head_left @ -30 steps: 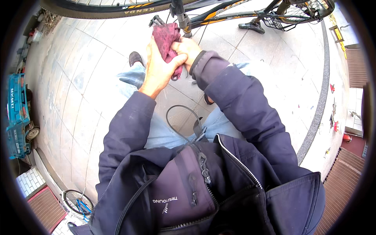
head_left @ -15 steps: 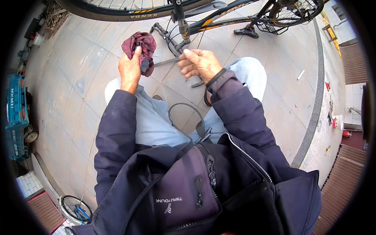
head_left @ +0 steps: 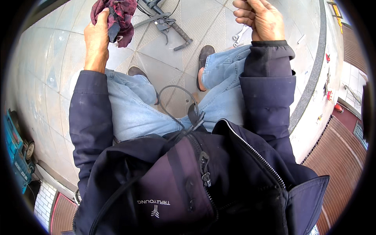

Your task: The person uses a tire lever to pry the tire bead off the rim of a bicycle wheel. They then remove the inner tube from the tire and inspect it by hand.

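Observation:
My left hand [head_left: 96, 37] grips a crumpled maroon patterned rag [head_left: 124, 19], thumb laid over it, at the upper left. A dark patch shows among the folds, and the rag's top runs out of view. My right hand [head_left: 267, 19] is raised at the upper right, with bent fingers and the thumb drawn toward the index finger. The upper edge cuts off its fingertips, so anything small between them is hidden. Below its fingers a silver wrench [head_left: 239, 36] lies on the paving. Between both hands is a bicycle handlebar [head_left: 178, 32] with its grip and brake lever, resting on the ground.
My shoes [head_left: 204, 55] stand on the tiled floor [head_left: 172, 66], knees apart. A black cord [head_left: 166, 92] loops from my jacket over my lap. At the right, beyond a dark kerb strip [head_left: 311, 88], lie small red items [head_left: 328, 57]. A blue cart [head_left: 17, 150] stands far left.
The view has tilted, so the bicycle's wheels and frame have left the picture. My hands now appear higher and farther apart, the right well to the right. The left still holds the rag.

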The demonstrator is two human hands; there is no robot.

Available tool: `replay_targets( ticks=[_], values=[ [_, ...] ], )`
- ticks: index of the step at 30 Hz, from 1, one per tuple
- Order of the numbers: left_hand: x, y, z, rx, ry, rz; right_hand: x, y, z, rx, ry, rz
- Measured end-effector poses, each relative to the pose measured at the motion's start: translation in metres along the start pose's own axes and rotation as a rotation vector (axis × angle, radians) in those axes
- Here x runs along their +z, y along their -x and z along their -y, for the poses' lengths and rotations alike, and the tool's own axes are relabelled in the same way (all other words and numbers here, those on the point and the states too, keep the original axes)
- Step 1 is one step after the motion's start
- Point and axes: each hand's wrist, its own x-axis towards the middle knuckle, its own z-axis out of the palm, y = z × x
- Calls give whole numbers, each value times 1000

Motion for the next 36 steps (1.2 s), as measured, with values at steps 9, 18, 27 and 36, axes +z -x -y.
replay_targets(
  ticks=[9,18,27,36],
  values=[
    [27,-27,29,79,20,127,-30,11,27,-109,-10,-40],
    [29,-18,28,55,96,125,-41,5,26,-75,-108,127],
    [40,-9,6,109,23,13,-36,12,27,-31,-132,84],
    [71,-5,0,87,284,120,-47,31,27,-80,-91,-79]
  ],
)
